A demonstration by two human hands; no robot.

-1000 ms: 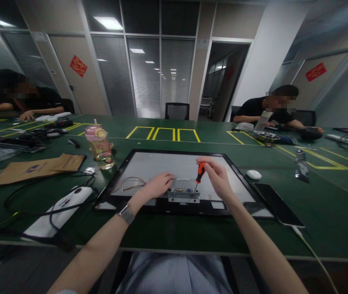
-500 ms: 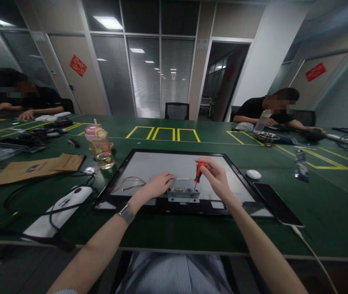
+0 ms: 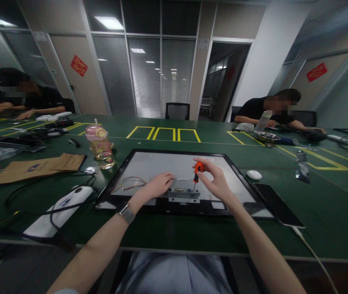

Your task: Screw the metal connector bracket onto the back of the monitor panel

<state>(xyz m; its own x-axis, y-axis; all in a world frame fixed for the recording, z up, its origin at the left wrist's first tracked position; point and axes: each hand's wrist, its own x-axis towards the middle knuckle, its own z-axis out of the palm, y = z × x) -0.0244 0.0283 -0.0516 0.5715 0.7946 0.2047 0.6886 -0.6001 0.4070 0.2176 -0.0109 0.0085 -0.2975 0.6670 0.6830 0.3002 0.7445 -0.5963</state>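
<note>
Nearest on the green bench (image 3: 167,232), a white power strip (image 3: 59,212) lay on the left under dark cables, and a black phone (image 3: 279,204) with a white cable (image 3: 314,261) plugged in lay on the right. Between them lay a black-framed panel (image 3: 143,163), flat, with a metal bracket (image 3: 183,195) near its close edge. The left hand (image 3: 158,184) was at the bracket's left end; whether it gripped anything could not be told. The right hand (image 3: 215,177) held an orange-and-black screwdriver (image 3: 197,171) nearly upright, its tip down at the bracket's right end. Thin wires (image 3: 129,185) lay on the panel, left of the bracket. Farther off stood a pink-lidded bottle (image 3: 100,149), beside brown paper packaging (image 3: 36,168). Beyond, people sat at the far side, left and right.
</note>
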